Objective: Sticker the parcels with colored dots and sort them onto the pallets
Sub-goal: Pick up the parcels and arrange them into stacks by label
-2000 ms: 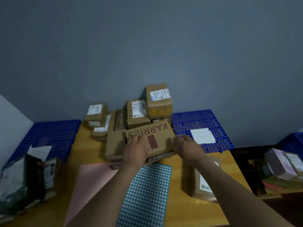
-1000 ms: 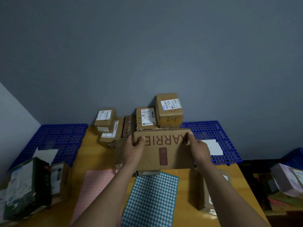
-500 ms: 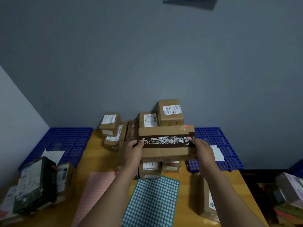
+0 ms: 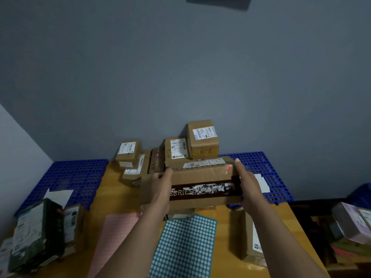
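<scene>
Yellow wooden counter (image 4: pixel 281 227) set against a grey wall. The left blue perforated plastic pallet (image 4: pixel 76 173) and the right blue perforated plastic pallet (image 4: pixel 261 163) sit at its far corners. A stack of small brown labelled cardboard boxes (image 4: pixel 202 141) stands rear centre.

A long brown cardboard parcel with a dark torn tape band (image 4: pixel 200 175) is held raised over the counter's middle, in front of the stack.

A teal dot-sticker sheet (image 4: pixel 184 245) and a pink dot-sticker sheet (image 4: pixel 114 237) lie flat, side by side, near the front edge.

Left hand (image 4: pixel 160 185) grasps the parcel's left end. Right hand (image 4: pixel 249 185) clasps its right end.
</scene>
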